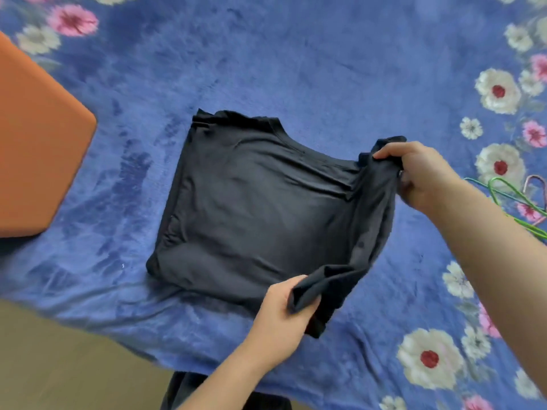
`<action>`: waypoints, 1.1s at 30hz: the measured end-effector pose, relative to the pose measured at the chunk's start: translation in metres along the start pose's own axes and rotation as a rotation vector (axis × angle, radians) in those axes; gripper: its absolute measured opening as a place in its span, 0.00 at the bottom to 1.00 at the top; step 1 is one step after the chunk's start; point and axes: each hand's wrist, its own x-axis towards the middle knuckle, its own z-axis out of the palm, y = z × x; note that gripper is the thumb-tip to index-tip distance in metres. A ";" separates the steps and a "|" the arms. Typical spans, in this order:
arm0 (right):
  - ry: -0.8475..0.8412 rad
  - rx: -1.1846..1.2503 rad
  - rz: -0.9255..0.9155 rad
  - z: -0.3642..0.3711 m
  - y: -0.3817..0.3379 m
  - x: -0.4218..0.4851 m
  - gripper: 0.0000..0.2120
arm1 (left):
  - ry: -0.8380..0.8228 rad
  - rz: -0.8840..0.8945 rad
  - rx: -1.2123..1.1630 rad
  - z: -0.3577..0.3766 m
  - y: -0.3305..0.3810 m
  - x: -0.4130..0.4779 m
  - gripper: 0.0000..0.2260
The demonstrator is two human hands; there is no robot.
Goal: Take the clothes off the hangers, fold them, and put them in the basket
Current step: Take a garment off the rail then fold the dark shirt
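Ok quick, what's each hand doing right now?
Left hand: grips the near right corner of the black shirt.
Right hand: grips the shirt's far right corner.

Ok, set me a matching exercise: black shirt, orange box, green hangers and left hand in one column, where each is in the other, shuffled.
1. black shirt
2. orange box
3. green hangers
4. left hand

A. far left edge of the view
B. gripping the shirt's near corner
C. right edge of the view
D. middle of the blue floral blanket

Pairs: 1-D, 2-A, 3-C, 4-B
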 end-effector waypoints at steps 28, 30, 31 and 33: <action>-0.280 -1.368 -1.020 0.114 0.205 -0.085 0.29 | 0.732 -0.168 0.265 -0.181 -0.009 0.004 0.20; -0.353 -1.440 -1.080 0.098 0.220 -0.086 0.27 | 0.654 -0.185 0.407 -0.188 -0.003 0.020 0.25; -0.346 -1.417 -1.086 0.092 0.221 -0.086 0.26 | 0.611 -0.187 0.461 -0.190 0.001 0.028 0.26; -0.238 -1.278 -1.032 0.088 0.218 -0.084 0.22 | 0.542 -0.213 0.522 -0.194 0.006 0.044 0.29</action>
